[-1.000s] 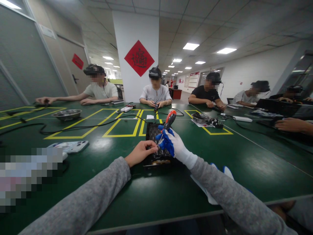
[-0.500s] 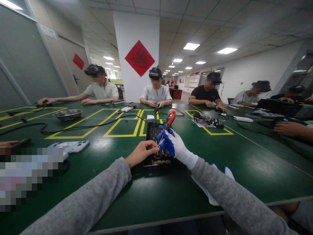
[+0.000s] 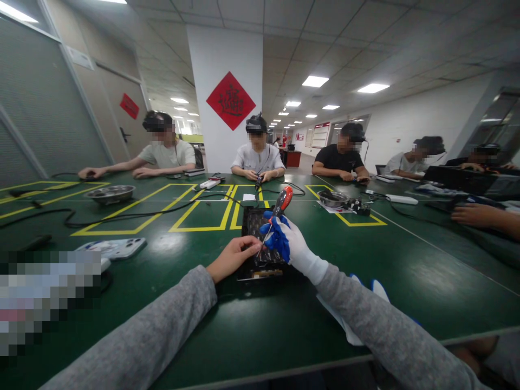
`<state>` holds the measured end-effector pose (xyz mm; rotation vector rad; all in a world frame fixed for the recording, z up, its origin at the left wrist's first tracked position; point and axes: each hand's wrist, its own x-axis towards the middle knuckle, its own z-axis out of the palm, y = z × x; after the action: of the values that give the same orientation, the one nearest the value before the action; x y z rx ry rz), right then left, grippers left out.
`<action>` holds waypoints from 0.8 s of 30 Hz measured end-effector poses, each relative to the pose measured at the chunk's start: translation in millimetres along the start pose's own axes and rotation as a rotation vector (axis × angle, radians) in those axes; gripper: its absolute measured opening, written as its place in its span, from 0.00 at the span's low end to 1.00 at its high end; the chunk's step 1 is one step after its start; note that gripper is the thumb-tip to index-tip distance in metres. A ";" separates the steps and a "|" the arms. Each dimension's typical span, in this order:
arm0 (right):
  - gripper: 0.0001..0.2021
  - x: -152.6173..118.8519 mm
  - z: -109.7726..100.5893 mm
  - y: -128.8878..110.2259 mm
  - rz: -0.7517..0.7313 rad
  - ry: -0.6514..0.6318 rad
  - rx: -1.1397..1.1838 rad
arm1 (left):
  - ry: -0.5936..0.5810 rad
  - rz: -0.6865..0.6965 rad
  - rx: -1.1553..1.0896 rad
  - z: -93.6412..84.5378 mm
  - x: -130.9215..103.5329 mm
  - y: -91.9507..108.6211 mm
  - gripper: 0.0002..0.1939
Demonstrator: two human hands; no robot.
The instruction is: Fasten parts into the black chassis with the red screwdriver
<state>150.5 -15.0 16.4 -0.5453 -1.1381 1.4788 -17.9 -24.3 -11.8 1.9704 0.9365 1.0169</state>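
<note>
My right hand (image 3: 294,244), in a white glove with blue-coated fingers, is closed round a screwdriver (image 3: 283,200) with a red and black handle. The handle points up and away, and the thin shaft slants down to the left. My left hand (image 3: 232,257) is bare, its thumb and fingers pinched together close to the shaft's lower end. What sits in that pinch is too small to make out. Beneath both hands lies a black open casing (image 3: 251,216) with a dark patterned inside and a brownish strip (image 3: 266,274) along its near side.
A spare glove (image 3: 345,319) lies under my right forearm. Left of me is a phone (image 3: 117,248). Metal bowls (image 3: 110,194) (image 3: 333,198) and black cables (image 3: 134,215) lie across the green table (image 3: 195,336). Several people sit around it.
The view has shifted slightly. Both hands and the screwdriver stay nearly where they were over the casing. At the left edge, another person's hand has left the frame.
</note>
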 end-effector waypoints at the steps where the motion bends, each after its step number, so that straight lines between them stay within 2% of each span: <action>1: 0.18 -0.2 0.2 0.1 -0.011 0.009 -0.012 | 0.018 0.005 0.008 0.2 0.1 -0.3 0.15; 3: 0.17 -0.4 0.3 0.7 -0.030 0.026 -0.032 | 0.037 0.013 0.022 0.3 0.0 -0.9 0.14; 8: 0.18 -0.3 -1.4 2.8 -0.063 0.005 -0.066 | -0.005 0.034 0.031 -0.1 -0.5 -1.7 0.15; 15: 0.19 1.3 -1.9 3.7 -0.009 -0.013 -0.036 | -0.012 0.041 0.036 -1.0 -0.6 -2.9 0.15; 21: 0.19 -0.4 -0.1 4.0 -0.050 -0.020 -0.066 | 0.026 0.016 0.054 0.0 -1.3 -4.0 0.15; 24: 0.19 -2.4 1.4 1.9 -0.029 -0.042 -0.080 | 0.008 0.030 0.035 -0.4 -1.5 -3.1 0.15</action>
<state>149.0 -17.5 14.6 -0.5526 -1.2375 1.4299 -19.7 -24.0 -14.7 2.0162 0.9373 1.0331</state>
